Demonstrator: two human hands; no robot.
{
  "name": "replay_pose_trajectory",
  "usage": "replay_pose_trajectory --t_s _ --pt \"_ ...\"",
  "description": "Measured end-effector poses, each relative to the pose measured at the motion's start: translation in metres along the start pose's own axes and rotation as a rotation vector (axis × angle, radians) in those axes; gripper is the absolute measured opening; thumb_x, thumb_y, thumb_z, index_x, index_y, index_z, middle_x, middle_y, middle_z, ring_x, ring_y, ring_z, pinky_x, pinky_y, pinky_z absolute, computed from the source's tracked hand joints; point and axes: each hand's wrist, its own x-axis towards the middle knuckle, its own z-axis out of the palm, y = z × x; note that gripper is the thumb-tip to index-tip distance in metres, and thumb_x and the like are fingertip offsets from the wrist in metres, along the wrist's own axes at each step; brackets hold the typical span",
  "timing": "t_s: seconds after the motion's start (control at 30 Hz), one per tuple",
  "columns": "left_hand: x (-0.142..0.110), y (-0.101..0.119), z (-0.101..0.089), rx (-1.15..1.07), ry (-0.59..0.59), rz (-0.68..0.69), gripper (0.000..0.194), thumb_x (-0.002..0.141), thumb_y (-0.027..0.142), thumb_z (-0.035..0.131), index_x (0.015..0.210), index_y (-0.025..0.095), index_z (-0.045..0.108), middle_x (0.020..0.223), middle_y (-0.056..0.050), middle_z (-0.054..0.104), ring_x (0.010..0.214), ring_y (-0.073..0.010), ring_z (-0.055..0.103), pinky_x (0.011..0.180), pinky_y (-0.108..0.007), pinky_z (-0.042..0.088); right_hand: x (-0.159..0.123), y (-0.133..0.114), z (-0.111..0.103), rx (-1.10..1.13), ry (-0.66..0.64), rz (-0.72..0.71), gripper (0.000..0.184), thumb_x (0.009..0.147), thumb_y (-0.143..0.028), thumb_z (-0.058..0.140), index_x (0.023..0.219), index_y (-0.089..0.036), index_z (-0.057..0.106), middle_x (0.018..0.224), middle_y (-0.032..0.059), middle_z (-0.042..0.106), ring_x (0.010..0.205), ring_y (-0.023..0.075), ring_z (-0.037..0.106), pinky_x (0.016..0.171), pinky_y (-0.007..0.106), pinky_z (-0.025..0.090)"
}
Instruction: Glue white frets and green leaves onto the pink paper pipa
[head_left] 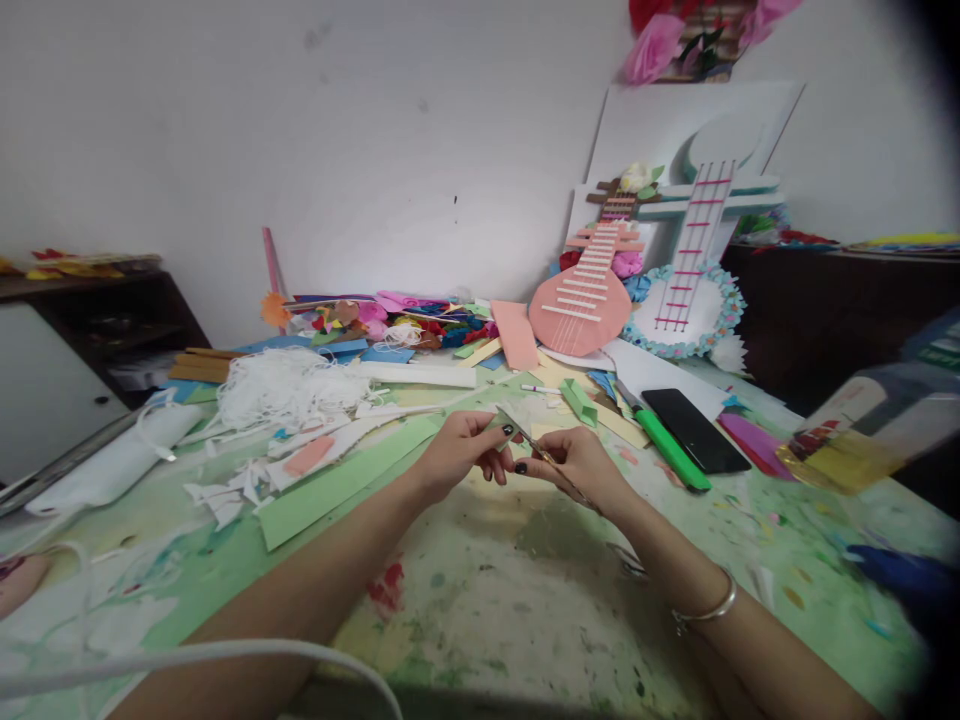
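Across the paint-stained worktop (pixel 450 600), a pink lute-shaped model (pixel 581 305) leans at the back, a long green paper strip (pixel 341 485) lies to the left of the hands, and a black phone (pixel 696 430) rests to their right. Nearer the middle, the left hand (pixel 469 450) has its fingers curled just beside the blade end, though I cannot tell whether they pinch anything, while the right hand (pixel 583 470) is closed around the scissors (pixel 553 462), which slant from its palm up toward the left hand's thumb.
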Motion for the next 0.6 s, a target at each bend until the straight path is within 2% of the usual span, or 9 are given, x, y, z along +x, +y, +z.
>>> replay_pose_trajectory --t_s 0.17,0.3,0.47,0.53,0.6 --pt "0.0006 -0.0007 -0.0011 0.011 -0.007 -0.014 0.028 0.078 0.038 0.059 0.077 0.010 0.059 0.058 -0.004 0.064 0.043 -0.0109 0.059 0.040 -0.017 0.037 0.0004 0.0004 -0.0019 -0.028 0.001 0.003 0.056 0.062 -0.063 0.065 0.045 -0.018 0.037 0.048 -0.0057 0.022 0.049 0.0078 0.019 0.044 0.024 0.013" --pt "0.0009 -0.0004 -0.0016 0.027 0.002 -0.027 0.028 0.078 0.038 0.059 0.080 0.011 0.062 0.058 -0.004 0.065 0.040 -0.0090 0.056 0.037 -0.016 0.030 -0.0005 0.0017 -0.0028 -0.026 0.000 0.028 0.054 0.064 -0.061 0.065 0.045 -0.018 0.039 0.045 -0.0059 0.023 0.047 0.0078 0.021 0.043 0.023 0.015" --pt "0.0000 0.0020 -0.0031 0.092 0.053 -0.041 0.030 0.072 0.035 0.065 0.057 0.010 0.058 0.047 -0.002 0.058 0.032 -0.0036 0.040 0.036 -0.018 0.024 -0.0013 -0.0007 -0.0055 0.029 0.051 0.074 0.047 0.070 -0.060 0.059 0.054 -0.018 0.045 0.045 -0.0060 0.027 0.045 0.0082 0.026 0.043 0.023 0.017" --pt "-0.0004 0.0032 -0.0035 0.092 0.075 -0.031 0.031 0.070 0.032 0.067 0.051 0.010 0.056 0.041 0.001 0.052 0.033 -0.0028 0.034 0.037 -0.019 0.021 -0.0017 -0.0021 -0.0065 0.097 0.015 0.047 0.045 0.072 -0.059 0.058 0.058 -0.018 0.045 0.048 -0.0058 0.031 0.046 0.0083 0.029 0.043 0.022 0.019" --pt "-0.0006 0.0042 -0.0038 0.054 0.067 -0.022 0.025 0.068 0.029 0.068 0.055 0.010 0.058 0.038 0.005 0.043 0.035 -0.0027 0.030 0.038 -0.019 0.018 -0.0025 -0.0031 -0.0064 0.164 -0.045 0.008 0.042 0.074 -0.057 0.057 0.063 -0.018 0.047 0.053 -0.0055 0.033 0.048 0.0082 0.031 0.044 0.022 0.021"
